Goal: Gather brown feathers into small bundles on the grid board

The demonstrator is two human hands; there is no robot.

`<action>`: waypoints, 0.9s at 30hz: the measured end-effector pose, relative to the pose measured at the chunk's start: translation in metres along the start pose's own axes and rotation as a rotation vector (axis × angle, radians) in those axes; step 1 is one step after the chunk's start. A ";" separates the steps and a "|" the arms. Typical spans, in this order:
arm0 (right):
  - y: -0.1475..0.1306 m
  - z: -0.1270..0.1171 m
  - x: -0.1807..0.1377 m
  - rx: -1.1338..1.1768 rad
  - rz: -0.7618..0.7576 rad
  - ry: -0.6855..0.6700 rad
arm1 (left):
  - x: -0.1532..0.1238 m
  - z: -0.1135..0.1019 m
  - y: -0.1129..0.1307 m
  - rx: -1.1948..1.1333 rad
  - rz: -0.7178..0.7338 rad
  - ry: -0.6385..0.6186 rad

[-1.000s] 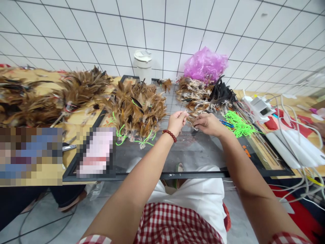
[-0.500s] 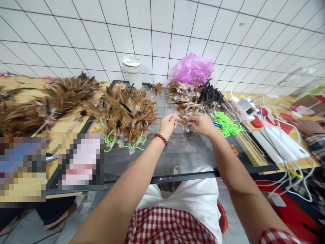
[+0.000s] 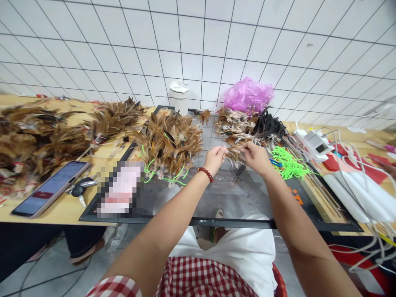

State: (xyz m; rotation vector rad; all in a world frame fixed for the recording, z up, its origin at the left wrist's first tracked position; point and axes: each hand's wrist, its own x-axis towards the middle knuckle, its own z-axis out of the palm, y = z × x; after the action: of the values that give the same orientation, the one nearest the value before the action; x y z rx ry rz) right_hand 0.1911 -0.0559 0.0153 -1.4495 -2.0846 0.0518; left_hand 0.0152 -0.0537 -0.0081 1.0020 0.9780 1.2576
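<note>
My left hand (image 3: pixel 215 159), with a beaded bracelet at the wrist, is closed in a pinch at the near ends of some brown feathers (image 3: pixel 234 156). Across from it, my right hand (image 3: pixel 256 157) has its fingers closed on the other side of these feathers. Just beyond them spreads a pile of brown and pale feathers (image 3: pixel 230 123), with black feathers (image 3: pixel 269 126) at its right. To the left lies a large heap of brown feathers (image 3: pixel 173 142) with bright green ties. Green cords (image 3: pixel 289 163) lie beside my right wrist, with a blue tool (image 3: pixel 275 163) partly among them.
A black-framed glass panel (image 3: pixel 235 194) covers the wooden table. A white lidded canister (image 3: pixel 179 98) and a pink plastic bag (image 3: pixel 249 95) stand at the back. Left are a phone (image 3: pixel 51 187), keys (image 3: pixel 81 190) and more feathers (image 3: pixel 46 140); right, chargers (image 3: pixel 317 144) with cables. Another person's hand (image 3: pixel 390 169) shows at the right edge.
The view has swung left, so things appear further right and more of the left table shows. My hands remain at the feathers, slightly further apart. The other person's hand is mostly out of view.
</note>
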 end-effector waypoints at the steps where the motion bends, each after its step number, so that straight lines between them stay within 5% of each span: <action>1: -0.001 0.002 0.000 0.091 0.034 0.030 | 0.000 0.000 0.001 -0.002 -0.001 0.004; 6: -0.008 0.019 0.002 0.665 0.115 -0.046 | -0.002 -0.001 0.004 -0.023 -0.001 0.028; 12: -0.015 0.035 0.002 0.866 0.202 -0.074 | 0.000 -0.004 0.006 -0.088 -0.022 0.033; 20: -0.019 0.034 -0.001 0.394 0.010 0.366 | -0.005 -0.009 0.012 -0.271 -0.244 -0.258; 23: -0.021 0.030 -0.003 0.330 -0.084 0.344 | -0.007 -0.009 0.017 -0.340 -0.358 -0.280; 27: -0.022 0.030 -0.007 0.280 -0.286 0.154 | -0.005 -0.010 0.017 -0.463 -0.375 -0.177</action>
State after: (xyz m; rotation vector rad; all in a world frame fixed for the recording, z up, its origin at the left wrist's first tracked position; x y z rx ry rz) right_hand 0.1596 -0.0626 -0.0048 -0.9538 -2.0428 0.1103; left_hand 0.0009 -0.0574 0.0060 0.5272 0.6554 0.9964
